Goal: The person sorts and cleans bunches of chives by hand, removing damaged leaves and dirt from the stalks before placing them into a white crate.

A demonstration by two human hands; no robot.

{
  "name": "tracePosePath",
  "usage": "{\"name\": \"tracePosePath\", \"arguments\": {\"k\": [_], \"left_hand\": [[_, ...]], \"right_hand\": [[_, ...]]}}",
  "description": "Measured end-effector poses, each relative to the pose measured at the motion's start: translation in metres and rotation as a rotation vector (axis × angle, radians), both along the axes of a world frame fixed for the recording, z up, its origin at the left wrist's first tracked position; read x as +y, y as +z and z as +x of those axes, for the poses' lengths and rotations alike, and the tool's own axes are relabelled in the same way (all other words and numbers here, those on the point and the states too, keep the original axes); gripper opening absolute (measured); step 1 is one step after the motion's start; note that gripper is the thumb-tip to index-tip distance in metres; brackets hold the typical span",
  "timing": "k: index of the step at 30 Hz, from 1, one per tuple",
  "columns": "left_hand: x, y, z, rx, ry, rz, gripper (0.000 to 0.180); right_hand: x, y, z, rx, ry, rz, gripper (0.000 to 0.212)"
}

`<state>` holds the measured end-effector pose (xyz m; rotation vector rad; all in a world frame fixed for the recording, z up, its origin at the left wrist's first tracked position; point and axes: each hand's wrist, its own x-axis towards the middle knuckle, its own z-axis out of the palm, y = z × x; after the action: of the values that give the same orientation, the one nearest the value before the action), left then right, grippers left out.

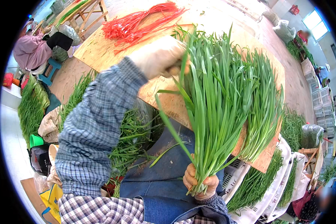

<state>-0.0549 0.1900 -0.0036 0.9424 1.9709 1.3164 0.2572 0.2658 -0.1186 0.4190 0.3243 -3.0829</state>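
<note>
My right hand [201, 181], in a worn glove, is wrapped round the pale stem ends of a bunch of garlic chives [216, 112]. The long green leaves fan upward and away over the wooden board. At the left edge of the leaves, my gloved left hand [160, 59] has its fingers curled round a green blade; what else lies inside them is hidden. A second pile of garlic chives [263, 108] lies on the board to the right, beside the bunch. A few loose blades stick out to the left, over my blue apron [156, 168].
Red plastic ties [142, 24] lie at the far side of the wooden board [97, 48]. More greens fill white crates [239, 175] at my right and lie in a heap [127, 142] at my left. A blue stool [50, 71] and a seated person [31, 50] are farther left.
</note>
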Motion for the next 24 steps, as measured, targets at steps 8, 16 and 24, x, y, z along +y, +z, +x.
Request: {"name": "tracePosePath", "arguments": {"k": [8,16,24], "left_hand": [[-0.116,0.006,-0.002,-0.099,0.361,0.069,0.02],[-0.061,-0.024,0.039,0.456,0.138,0.053,0.017],[-0.024,-0.046,0.058,0.739,-0.044,-0.267,0.034]], "right_hand": [[0.0,0.004,-0.004,-0.006,-0.002,0.006,0.074],[0.0,0.008,-0.004,0.002,-0.037,0.069,0.076],[-0.001,0.004,-0.002,0.012,-0.011,-0.013,0.079]]}}
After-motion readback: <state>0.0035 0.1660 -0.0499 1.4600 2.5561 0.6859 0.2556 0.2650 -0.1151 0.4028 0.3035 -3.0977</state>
